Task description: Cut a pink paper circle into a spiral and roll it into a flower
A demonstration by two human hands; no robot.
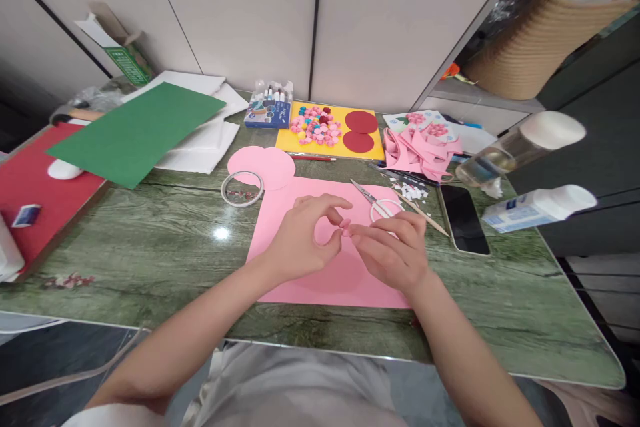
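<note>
Above a pink sheet of paper, a small pink piece sits between the fingertips of both hands; its exact kind is too small to make out. My right hand pinches it from the right with thumb and forefinger. From the left, my left hand curls its fingers and thumb against the same piece. Just beyond the right hand lie scissors with white handles, partly covered by its fingers. Two overlapping pink paper circles rest at the sheet's far left corner, beside a roll of tape.
On a yellow sheet are several small coloured balls and two dark red circles. Pink paper scraps, a phone, a white-capped bottle and a jar stand or lie right. Green paper lies left.
</note>
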